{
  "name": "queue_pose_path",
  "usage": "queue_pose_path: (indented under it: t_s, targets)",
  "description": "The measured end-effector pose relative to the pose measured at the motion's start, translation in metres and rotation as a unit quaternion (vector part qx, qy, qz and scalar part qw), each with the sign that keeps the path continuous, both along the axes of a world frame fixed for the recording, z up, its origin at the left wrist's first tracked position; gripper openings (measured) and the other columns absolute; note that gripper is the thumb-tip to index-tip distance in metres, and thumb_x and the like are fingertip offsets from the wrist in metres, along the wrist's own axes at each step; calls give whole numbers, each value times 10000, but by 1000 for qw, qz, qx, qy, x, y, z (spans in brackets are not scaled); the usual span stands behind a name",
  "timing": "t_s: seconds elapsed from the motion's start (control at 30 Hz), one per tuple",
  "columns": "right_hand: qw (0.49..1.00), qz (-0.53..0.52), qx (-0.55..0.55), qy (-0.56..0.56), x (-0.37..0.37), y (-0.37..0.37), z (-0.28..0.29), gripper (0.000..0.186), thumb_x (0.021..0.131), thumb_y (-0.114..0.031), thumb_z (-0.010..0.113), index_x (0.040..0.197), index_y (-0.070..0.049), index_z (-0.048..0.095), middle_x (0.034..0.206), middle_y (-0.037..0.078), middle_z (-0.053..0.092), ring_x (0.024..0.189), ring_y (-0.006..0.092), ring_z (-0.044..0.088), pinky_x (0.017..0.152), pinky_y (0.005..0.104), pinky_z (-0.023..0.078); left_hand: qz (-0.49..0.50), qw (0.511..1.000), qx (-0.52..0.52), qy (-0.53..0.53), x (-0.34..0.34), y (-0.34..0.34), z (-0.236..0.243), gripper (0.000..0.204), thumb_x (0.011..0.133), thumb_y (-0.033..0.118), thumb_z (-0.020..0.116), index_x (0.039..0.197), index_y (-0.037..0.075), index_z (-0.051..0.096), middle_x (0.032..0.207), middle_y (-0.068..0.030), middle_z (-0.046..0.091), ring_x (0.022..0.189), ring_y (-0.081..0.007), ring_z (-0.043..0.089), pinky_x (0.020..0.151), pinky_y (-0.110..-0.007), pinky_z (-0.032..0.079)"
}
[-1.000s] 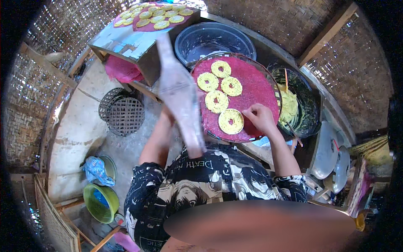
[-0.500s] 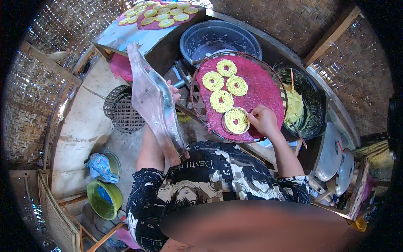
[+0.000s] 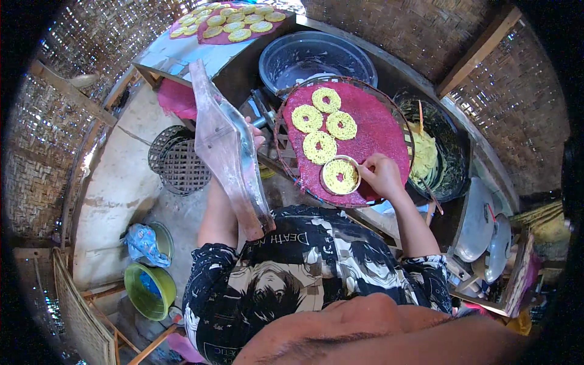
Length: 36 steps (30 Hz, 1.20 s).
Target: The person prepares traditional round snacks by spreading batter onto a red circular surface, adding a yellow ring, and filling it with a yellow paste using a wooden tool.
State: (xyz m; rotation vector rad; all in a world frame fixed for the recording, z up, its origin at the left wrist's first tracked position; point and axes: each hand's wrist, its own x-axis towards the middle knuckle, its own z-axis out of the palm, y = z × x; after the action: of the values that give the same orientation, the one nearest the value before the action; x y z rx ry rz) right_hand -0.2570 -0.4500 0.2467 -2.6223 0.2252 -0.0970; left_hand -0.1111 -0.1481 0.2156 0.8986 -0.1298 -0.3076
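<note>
My left hand [image 3: 255,131], mostly hidden, grips a long wooden press [image 3: 222,158] with a flared middle and metal fittings, held tilted left of the round tray. My right hand [image 3: 380,173] pinches the rim of a metal ring [image 3: 340,193] at the tray's lower part, with yellow textured dough [image 3: 333,175] inside it. Several loose yellow dough rings with holes, such as this one [image 3: 341,125], lie above it on the pink sheet [image 3: 374,128] covering the woven tray.
Behind stand a dark basin [image 3: 313,52] and a shelf [image 3: 179,58] with several yellow discs. Right are a black basin of batter [image 3: 450,170] with sticks and metal lids [image 3: 474,225]. Left are lattice racks [image 3: 179,161], a green bowl [image 3: 161,292] and a blue bag [image 3: 143,243].
Since a second ago the wooden press has swung left and tilted, uncovering my left hand's fingers. My right hand stays at the metal ring, which has barely moved.
</note>
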Motion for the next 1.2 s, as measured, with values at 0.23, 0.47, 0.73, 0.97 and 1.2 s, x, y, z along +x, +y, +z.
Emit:
queue_pose_path:
  t_s: [0.23,0.47,0.73,0.97,1.2]
  targets:
    - [999,-13,31,-39,3,-1,19,196,681,-224,604,651,-31,602,708,138,567,671,291,568,604,372,438,-11,997,-68,-17,0,-3,-3,436,710,53,651,1092,-37,461,832,-144,541,752,-189,570,641,-243,511]
    - [991,-123,-38,-43,14,-48,3,225,679,-257,584,674,-36,620,753,161,593,708,310,577,642,377,451,11,994,8,-110,1,-4,-6,418,713,71,651,1068,-43,463,842,-158,542,762,-229,573,670,-299,524]
    - [987,-148,-55,10,20,-50,-10,232,671,-282,578,663,-55,624,730,168,600,693,315,587,651,397,456,-69,987,-145,25,7,-2,-6,393,731,110,637,1050,-46,469,842,-187,547,763,-278,583,667,-352,530]
    - [986,-148,-66,32,22,-55,-24,256,681,-331,602,702,-79,641,710,159,609,692,316,592,648,403,460,-8,998,22,-61,1,-6,-7,345,773,131,594,1046,-44,478,854,-177,550,770,-269,581,657,-354,530]
    - [978,-155,-137,20,12,-36,5,232,743,-298,584,770,-76,649,797,149,604,753,300,589,682,377,457,25,977,172,-127,4,-11,-9,291,808,141,542,1062,5,499,909,-143,562,776,-219,583,708,-352,509]
